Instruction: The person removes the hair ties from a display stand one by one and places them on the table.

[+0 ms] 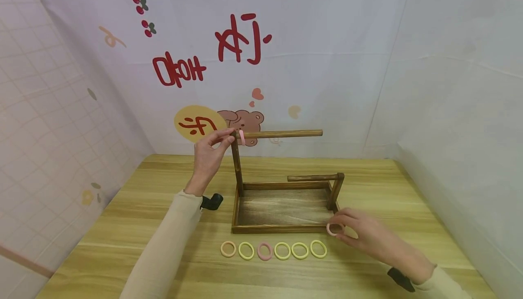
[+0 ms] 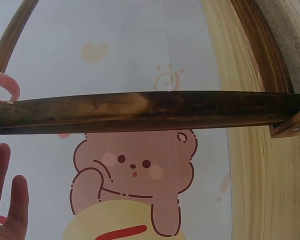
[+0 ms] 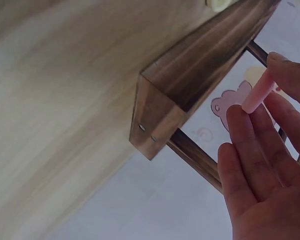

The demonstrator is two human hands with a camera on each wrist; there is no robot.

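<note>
My left hand is at the top of the tall post of a brown wooden stand, its thumb and fingertips pinching that corner. Close beside the fingertips, a pink ring hangs on the upper rod; the left wrist view also shows this pink ring. Between thumb and fingertips my right hand pinches a light pink ring, over the front right corner of the stand's tray.
In front of the tray, a row of several rings lies on the table: an orange ring, a darker pink ring and yellow ones such as the yellow ring. A shorter post on the right carries a lower rod. Printed cloth stands behind.
</note>
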